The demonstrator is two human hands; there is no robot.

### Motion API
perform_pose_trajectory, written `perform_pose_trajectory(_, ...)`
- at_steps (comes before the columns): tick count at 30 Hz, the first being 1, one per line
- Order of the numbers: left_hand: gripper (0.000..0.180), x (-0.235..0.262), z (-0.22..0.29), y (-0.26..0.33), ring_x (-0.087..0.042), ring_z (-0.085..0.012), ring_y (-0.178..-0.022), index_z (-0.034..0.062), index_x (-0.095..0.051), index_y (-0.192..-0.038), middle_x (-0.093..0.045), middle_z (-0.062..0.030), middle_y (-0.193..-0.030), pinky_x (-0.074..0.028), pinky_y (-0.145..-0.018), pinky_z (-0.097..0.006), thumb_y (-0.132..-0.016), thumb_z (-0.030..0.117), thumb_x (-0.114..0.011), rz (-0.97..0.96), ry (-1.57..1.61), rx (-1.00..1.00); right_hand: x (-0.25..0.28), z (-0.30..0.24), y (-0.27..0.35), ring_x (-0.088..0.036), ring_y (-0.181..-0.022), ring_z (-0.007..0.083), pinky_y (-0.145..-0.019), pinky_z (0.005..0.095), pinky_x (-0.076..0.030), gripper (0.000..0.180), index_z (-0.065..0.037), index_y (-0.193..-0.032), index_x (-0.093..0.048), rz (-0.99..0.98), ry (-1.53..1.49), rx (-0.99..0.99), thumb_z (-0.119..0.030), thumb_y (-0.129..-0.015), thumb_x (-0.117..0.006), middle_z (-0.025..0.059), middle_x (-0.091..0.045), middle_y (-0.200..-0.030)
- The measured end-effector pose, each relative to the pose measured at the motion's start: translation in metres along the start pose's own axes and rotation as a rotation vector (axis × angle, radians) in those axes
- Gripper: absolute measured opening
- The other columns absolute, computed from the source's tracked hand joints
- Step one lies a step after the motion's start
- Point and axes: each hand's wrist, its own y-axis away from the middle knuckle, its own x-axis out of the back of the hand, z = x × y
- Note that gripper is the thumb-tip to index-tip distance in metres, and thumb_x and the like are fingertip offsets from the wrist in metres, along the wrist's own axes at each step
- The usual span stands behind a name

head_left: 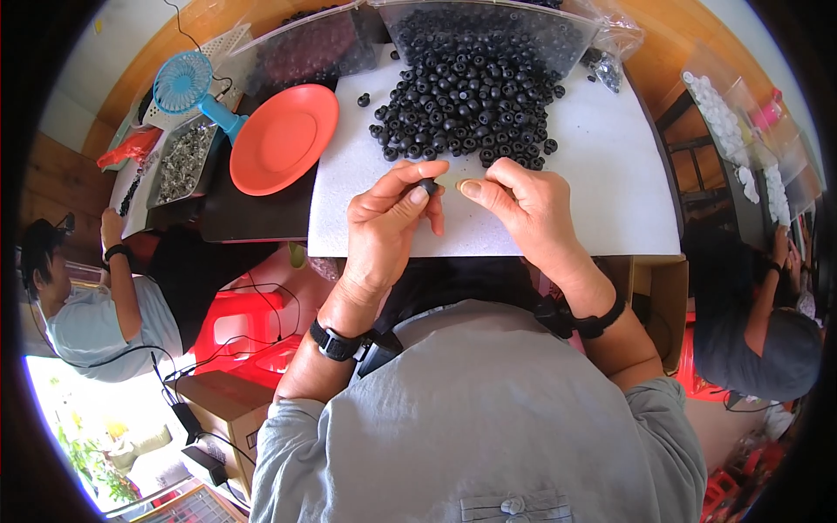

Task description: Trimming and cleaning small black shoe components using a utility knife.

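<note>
Over the front part of a white work mat point(610, 205), my left hand point(388, 213) pinches a small black round part point(428, 186) between thumb and fingers. Just to its right, my right hand point(527, 209) is closed in a pinch, its thumb and fingertip turned toward the black part. Whatever the right fingertips hold is too small to name. Beyond both hands lies a heap of small black round parts with holes point(471, 100). It spills out of a clear plastic bin point(571, 39) at the far edge. One loose black piece point(364, 100) sits apart on the left.
An orange-red plate point(283, 139) and a blue handheld fan point(183, 83) stand left of the mat. A tray of small metallic pieces point(185, 161) lies farther left. People sit on both sides; white parts point(719, 113) lie on the right-hand table. A cardboard box point(222, 405) stands lower left.
</note>
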Motion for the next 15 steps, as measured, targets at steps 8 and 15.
perform_pose_trajectory(8,0.025,-0.0002,-0.001,0.0001,-0.059,-0.0165,-0.08,-0.005,-0.065,-0.12,-0.054,-0.0058,-0.098,-0.052,-0.071,-0.03,-0.098,-0.001,-0.053,-0.001,0.02,0.001,-0.0017,-0.001,0.0003,-0.054,-0.045,0.0265,-0.045,0.0379,-0.04,0.034,-0.007,-0.07,-0.058,0.006,0.052,0.026,-0.031,-0.088,-0.073,0.0085,-0.055,-0.054)
perform_pose_trajectory(15,0.025,0.0009,-0.0027,0.0002,-0.059,-0.0165,-0.08,-0.0052,-0.065,-0.119,-0.054,-0.006,-0.098,-0.053,-0.07,-0.03,-0.098,-0.001,-0.053,-0.005,0.009,-0.01,-0.0031,0.0002,0.0001,-0.051,-0.044,0.0275,-0.043,0.039,-0.038,0.036,-0.008,-0.067,-0.055,0.02,0.07,0.057,-0.031,-0.088,-0.073,0.0087,-0.052,-0.052)
